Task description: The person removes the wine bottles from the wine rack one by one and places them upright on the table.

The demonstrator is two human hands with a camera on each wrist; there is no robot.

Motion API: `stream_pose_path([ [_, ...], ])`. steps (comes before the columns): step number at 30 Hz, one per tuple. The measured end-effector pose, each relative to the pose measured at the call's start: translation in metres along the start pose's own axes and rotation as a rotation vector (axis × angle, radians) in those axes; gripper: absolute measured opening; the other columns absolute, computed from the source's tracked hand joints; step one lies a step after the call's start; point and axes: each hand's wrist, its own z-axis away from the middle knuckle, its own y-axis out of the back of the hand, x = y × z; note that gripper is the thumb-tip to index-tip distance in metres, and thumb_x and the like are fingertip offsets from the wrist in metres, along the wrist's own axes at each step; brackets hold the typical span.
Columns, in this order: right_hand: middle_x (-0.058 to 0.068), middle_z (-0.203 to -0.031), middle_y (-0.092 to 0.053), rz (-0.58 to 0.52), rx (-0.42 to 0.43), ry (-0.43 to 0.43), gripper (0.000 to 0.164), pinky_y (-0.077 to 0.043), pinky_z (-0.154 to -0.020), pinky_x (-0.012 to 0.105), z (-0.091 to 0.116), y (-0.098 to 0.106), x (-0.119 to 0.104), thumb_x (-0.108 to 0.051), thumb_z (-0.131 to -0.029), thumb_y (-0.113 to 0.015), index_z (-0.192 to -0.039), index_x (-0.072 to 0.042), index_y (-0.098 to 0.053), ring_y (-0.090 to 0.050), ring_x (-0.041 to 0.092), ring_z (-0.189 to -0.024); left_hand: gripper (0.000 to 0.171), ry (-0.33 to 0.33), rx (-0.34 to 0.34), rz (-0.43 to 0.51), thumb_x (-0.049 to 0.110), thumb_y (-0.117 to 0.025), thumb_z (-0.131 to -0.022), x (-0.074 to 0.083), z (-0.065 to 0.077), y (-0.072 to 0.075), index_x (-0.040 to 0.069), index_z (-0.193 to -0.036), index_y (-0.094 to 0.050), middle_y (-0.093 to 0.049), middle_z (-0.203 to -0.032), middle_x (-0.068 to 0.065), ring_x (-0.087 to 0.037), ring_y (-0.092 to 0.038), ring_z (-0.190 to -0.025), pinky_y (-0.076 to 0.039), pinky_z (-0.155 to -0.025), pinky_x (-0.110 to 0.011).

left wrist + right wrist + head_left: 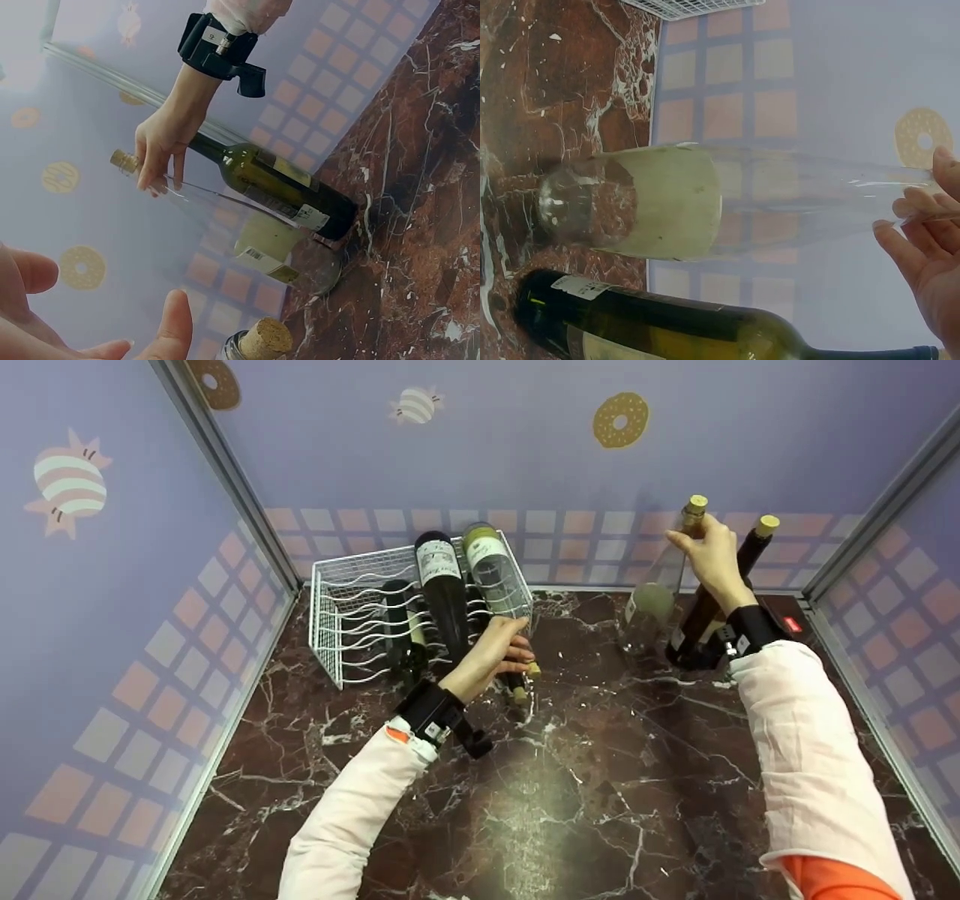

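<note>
My right hand (712,556) grips the neck of a clear, corked glass bottle (651,604) with a pale label, which stands on the marbled surface near the back wall. The right wrist view shows the fingers (900,244) around its slim neck. Beside it stands a dark green wine bottle (274,180), also corked. My left hand (491,654) is over the front right of a white wire wine rack (326,630), its fingers extended and apart. A cork (266,339) in a bottle mouth shows close to those fingers in the left wrist view.
In the rack lie a dark bottle with a white label (438,561), a clear greenish bottle (491,566) and a dark green bottle (397,619), necks toward the front. Patterned panels (525,450) enclose the back and sides. A small red tag (793,624) is at the right.
</note>
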Motion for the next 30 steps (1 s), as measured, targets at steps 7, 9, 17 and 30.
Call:
stream_pose_path([
  [7, 0.008, -0.085, -0.06, -0.038, -0.046, -0.026, 0.035, -0.036, -0.062, 0.023, 0.0, 0.002, 0.0, -0.036, -0.083, -0.063, -0.095, -0.003, -0.056, -0.05, 0.013, -0.071, 0.031, 0.008, 0.009, -0.01, 0.023, -0.044, -0.094, -0.001, -0.001, 0.0, 0.001, -0.113, -0.033, -0.043, -0.102, -0.024, -0.023, -0.052, -0.072, -0.05, -0.068, -0.036],
  [9, 0.006, -0.085, -0.06, -0.05, -0.054, -0.027, 0.036, -0.037, -0.062, 0.022, -0.001, 0.002, 0.001, -0.037, -0.083, -0.063, -0.095, -0.004, -0.055, -0.051, 0.013, -0.071, 0.031, 0.01, 0.008, -0.014, 0.023, -0.045, -0.094, -0.001, -0.002, 0.0, 0.002, -0.113, -0.034, -0.043, -0.102, -0.024, -0.023, -0.052, -0.072, -0.05, -0.068, -0.036],
  [17, 0.009, -0.092, -0.061, -0.037, -0.062, -0.042, 0.036, -0.037, -0.067, 0.024, 0.001, 0.003, 0.005, -0.036, -0.083, -0.063, -0.099, -0.004, -0.055, -0.052, 0.015, -0.078, 0.032, 0.003, -0.001, -0.003, 0.024, -0.046, -0.094, -0.003, -0.001, 0.0, 0.001, -0.113, -0.034, -0.043, -0.099, -0.021, -0.025, -0.053, -0.074, -0.05, -0.067, -0.035],
  [30, 0.019, -0.11, -0.056, -0.02, -0.112, -0.061, 0.06, -0.039, -0.084, 0.035, 0.006, 0.009, -0.005, -0.044, -0.082, -0.062, -0.118, 0.001, -0.044, -0.051, 0.028, -0.103, 0.031, -0.01, -0.025, -0.035, 0.021, -0.043, -0.095, 0.0, 0.0, 0.011, 0.0, -0.116, -0.035, -0.043, -0.101, -0.022, -0.029, -0.056, -0.079, -0.05, -0.064, -0.032],
])
